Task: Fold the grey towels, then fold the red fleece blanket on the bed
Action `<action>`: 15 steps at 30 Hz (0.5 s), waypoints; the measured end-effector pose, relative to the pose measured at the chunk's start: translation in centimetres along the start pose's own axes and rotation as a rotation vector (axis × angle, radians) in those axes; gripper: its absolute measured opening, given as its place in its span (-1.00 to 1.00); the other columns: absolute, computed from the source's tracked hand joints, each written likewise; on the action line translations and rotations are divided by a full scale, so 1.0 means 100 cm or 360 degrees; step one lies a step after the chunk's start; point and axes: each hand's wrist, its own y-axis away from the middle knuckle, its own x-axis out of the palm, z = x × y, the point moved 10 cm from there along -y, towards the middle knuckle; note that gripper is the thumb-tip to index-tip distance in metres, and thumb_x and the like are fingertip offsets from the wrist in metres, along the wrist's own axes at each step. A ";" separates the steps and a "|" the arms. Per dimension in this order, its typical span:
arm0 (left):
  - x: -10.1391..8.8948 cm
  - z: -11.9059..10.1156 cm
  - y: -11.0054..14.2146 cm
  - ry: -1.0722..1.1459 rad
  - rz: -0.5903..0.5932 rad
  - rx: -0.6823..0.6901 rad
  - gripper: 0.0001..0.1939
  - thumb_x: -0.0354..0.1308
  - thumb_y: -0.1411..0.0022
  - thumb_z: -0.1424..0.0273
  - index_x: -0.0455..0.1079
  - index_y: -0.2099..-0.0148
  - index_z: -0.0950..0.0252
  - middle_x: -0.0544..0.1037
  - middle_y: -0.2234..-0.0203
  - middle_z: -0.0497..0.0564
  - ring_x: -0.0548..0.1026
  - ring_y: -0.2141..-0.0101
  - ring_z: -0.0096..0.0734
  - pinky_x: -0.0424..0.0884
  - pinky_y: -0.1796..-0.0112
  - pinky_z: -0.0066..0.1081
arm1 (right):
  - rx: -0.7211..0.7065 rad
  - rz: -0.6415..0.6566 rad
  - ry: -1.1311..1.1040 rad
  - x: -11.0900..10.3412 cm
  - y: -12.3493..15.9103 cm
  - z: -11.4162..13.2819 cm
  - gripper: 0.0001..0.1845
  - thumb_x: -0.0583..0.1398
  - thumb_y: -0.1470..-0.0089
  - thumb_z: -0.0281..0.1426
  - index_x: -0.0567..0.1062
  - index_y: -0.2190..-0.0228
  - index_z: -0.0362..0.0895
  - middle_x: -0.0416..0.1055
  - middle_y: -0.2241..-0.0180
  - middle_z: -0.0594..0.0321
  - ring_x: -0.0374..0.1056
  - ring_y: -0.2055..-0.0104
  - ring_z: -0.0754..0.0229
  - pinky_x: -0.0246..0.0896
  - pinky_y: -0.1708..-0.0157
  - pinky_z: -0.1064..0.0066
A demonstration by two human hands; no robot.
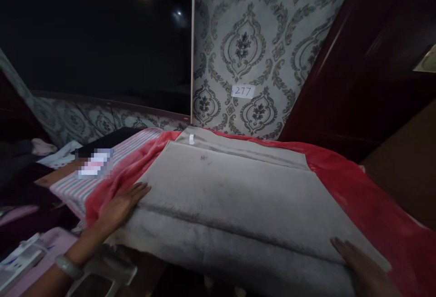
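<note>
A grey cloth [235, 188] lies spread over a red cloth [347, 188]. Its lower part looks fuzzy and hangs over the near edge, with a dark crease running across it. Near its top left are a small white tag [191, 139] and a dark smudge. My left hand [124, 202] rests flat on the left edge of the grey cloth, fingers stretched out. On the lower right edge lies my right hand [359, 260], fingers extended and partly dim; nothing shows in its grasp.
To the left, a striped cloth [68, 190] carries a blurred patch. A white object on pink fabric [56, 242] sits at lower left. Behind are a large dark screen [102, 38], patterned wallpaper [243, 24] with a label reading 277 [243, 91], and a dark red panel [357, 61].
</note>
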 end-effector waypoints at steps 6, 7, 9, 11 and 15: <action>-0.013 0.016 0.008 0.0169 -0.0214 -0.0224 -0.58 0.08 -0.09 0.41 0.52 -0.01 0.21 0.59 0.00 0.09 0.49 -0.10 0.05 0.38 -0.14 -0.02 | 0.0042 0.0071 -0.0076 0.003 -0.002 -0.004 -0.51 0.04 -0.11 -0.25 0.65 0.08 -0.05 0.57 0.02 0.12 0.52 -0.01 -0.10 0.51 0.01 0.01; -0.016 0.021 0.010 0.0196 -0.0271 -0.0263 -0.59 0.08 -0.10 0.39 0.52 0.00 0.19 0.59 0.01 0.11 0.49 -0.09 0.07 0.38 -0.13 0.00 | 0.0055 0.0084 -0.0093 0.000 -0.007 0.001 -0.51 0.04 -0.14 -0.20 0.65 0.08 -0.05 0.58 0.03 0.10 0.53 0.01 -0.10 0.51 0.01 0.02; -0.022 0.028 0.014 0.0230 -0.0367 -0.0357 -0.59 0.07 -0.12 0.34 0.52 -0.01 0.16 0.59 0.04 0.14 0.49 -0.07 0.12 0.38 -0.12 0.04 | 0.0080 0.0083 -0.0131 -0.003 -0.022 0.023 -0.49 0.03 -0.19 -0.11 0.63 0.05 -0.04 0.57 0.02 0.10 0.51 -0.02 -0.09 0.48 -0.04 0.00; -0.026 0.034 0.017 0.0260 -0.0443 -0.0508 -0.57 0.08 -0.12 0.29 0.51 -0.03 0.17 0.59 0.08 0.17 0.50 -0.04 0.19 0.38 -0.09 0.11 | 0.0052 0.0059 -0.0179 -0.001 -0.044 0.061 -0.46 0.02 -0.23 -0.07 0.59 -0.01 -0.05 0.53 -0.06 0.09 0.44 -0.12 -0.09 0.38 -0.14 -0.04; -0.021 0.046 0.024 0.0776 -0.0541 -0.0955 -0.51 0.20 -0.04 0.25 0.45 -0.04 0.27 0.61 0.15 0.19 0.56 0.10 0.17 0.49 0.09 0.04 | -0.0237 0.0176 -0.0348 0.024 -0.100 0.177 -0.47 0.00 -0.31 -0.14 0.44 -0.19 -0.04 0.36 -0.23 0.08 0.25 -0.29 -0.05 0.26 -0.23 -0.05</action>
